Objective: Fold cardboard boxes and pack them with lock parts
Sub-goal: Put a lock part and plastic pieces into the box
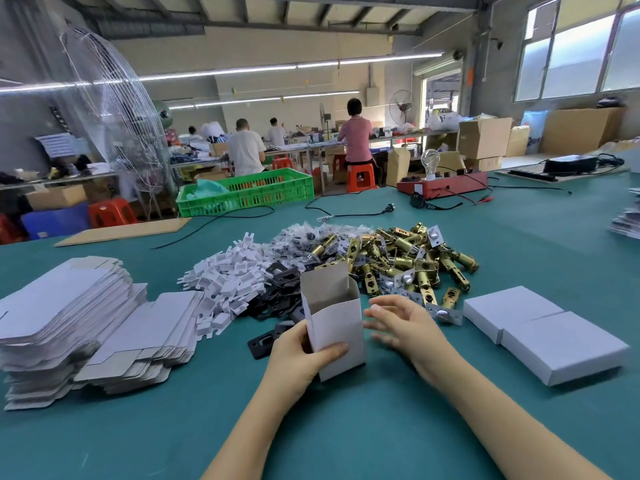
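While the left hand (301,355) grips the upright open box (334,323), the right hand (403,323) hovers just beside it, fingers spread.

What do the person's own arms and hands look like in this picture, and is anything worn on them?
Both forearms are bare as far as the picture shows: no sleeves, gloves, watch, bracelet or rings can be seen. The left hand and the right hand have short, plain fingernails with no visible polish. The right hand's fingers are somewhat blurred, so small details there cannot be told.
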Demonstrator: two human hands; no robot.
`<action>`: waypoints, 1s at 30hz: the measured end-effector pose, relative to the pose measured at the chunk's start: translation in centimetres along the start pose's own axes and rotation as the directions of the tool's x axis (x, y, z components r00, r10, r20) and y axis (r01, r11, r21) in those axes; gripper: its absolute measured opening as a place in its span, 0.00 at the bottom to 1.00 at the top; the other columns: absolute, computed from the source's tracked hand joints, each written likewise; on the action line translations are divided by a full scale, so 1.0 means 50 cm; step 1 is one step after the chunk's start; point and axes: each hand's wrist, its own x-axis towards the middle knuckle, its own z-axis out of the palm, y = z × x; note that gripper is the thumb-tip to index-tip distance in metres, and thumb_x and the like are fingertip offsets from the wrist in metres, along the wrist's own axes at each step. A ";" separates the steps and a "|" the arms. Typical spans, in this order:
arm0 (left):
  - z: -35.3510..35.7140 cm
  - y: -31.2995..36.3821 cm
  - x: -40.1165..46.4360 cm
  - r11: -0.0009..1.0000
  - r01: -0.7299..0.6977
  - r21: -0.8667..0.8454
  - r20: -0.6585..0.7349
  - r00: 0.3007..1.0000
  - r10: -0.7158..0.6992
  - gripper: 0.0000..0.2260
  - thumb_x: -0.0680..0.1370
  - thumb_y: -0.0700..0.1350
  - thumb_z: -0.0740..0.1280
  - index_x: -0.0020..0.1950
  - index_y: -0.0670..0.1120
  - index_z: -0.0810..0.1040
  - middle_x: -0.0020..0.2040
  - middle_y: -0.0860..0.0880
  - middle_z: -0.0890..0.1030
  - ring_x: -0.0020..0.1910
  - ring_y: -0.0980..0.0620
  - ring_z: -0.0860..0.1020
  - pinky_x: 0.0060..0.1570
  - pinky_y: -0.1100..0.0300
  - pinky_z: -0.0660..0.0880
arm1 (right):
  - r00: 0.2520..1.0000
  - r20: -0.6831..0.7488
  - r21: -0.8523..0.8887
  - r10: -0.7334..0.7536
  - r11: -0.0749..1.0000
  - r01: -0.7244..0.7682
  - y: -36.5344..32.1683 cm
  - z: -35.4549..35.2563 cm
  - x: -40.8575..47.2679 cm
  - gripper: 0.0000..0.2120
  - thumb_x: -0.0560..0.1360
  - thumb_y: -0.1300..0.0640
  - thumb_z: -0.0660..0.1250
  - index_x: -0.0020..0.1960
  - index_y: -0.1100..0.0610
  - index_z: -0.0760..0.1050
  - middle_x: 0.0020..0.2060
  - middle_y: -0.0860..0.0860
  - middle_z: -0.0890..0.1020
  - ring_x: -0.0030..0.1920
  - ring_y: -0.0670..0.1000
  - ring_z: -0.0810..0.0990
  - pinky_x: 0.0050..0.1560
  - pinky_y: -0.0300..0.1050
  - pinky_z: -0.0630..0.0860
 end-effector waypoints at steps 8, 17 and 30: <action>-0.004 -0.003 0.006 0.997 0.017 -0.075 0.021 1.000 -0.016 0.16 0.70 0.38 0.78 0.53 0.51 0.82 0.48 0.54 0.86 0.49 0.55 0.84 0.47 0.62 0.80 | 0.850 -0.324 -0.685 -0.416 0.722 0.093 -0.077 -0.067 0.134 0.04 0.75 0.60 0.67 0.49 0.57 0.74 0.39 0.46 0.78 0.37 0.44 0.76 0.37 0.39 0.71; -0.008 -0.007 0.012 0.995 0.012 -0.097 0.043 0.999 -0.008 0.17 0.70 0.40 0.78 0.56 0.52 0.81 0.50 0.54 0.86 0.50 0.56 0.83 0.47 0.64 0.79 | 0.985 -0.017 -0.996 -0.170 -0.087 -0.032 -0.050 -0.035 0.216 0.14 0.77 0.48 0.63 0.54 0.58 0.67 0.55 0.57 0.77 0.58 0.59 0.74 0.56 0.54 0.69; -0.011 -0.005 0.010 0.989 0.030 -0.146 0.059 0.998 -0.022 0.17 0.70 0.41 0.78 0.56 0.52 0.80 0.50 0.57 0.85 0.48 0.59 0.83 0.42 0.68 0.77 | 0.911 -0.409 -0.085 -0.056 0.996 0.023 -0.101 -0.032 0.120 0.15 0.77 0.59 0.67 0.62 0.59 0.76 0.49 0.53 0.82 0.43 0.51 0.77 0.41 0.45 0.76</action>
